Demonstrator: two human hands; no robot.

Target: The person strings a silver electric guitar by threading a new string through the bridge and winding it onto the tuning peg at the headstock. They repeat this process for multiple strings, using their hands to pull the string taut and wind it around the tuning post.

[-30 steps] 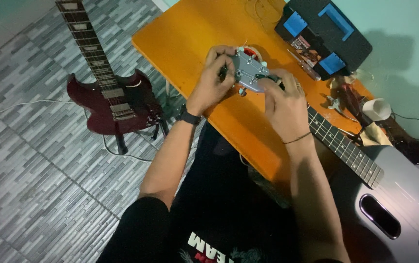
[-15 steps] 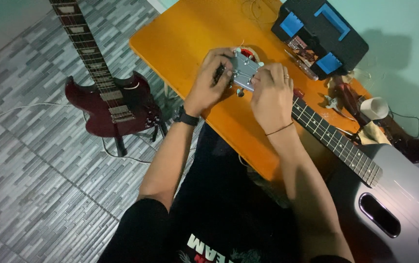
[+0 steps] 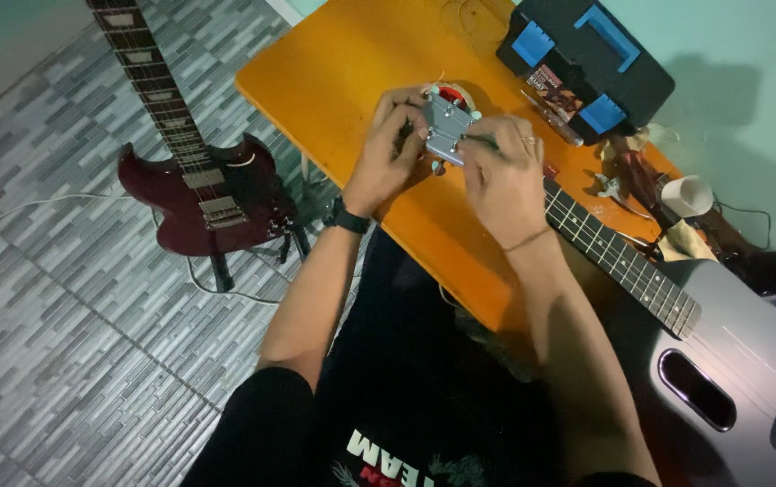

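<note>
Over orange table (image 3: 334, 81) I see left hand (image 3: 388, 149) gripping grey metal part (image 3: 446, 126) — right hand (image 3: 500, 171) pinching thin tool at it — wrk looks unfinished.

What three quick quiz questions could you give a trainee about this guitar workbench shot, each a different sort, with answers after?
1. True or false: both hands grip the small grey metal device above the orange table.
2. Which guitar stands on the tiled floor? A) dark red electric guitar B) grey guitar C) neither
3. Fill in: the black case with blue latches sits at the table's ___ edge, by the wall.

Key: 1 true, the left hand and right hand both hold it; 2 A; 3 far.
</note>
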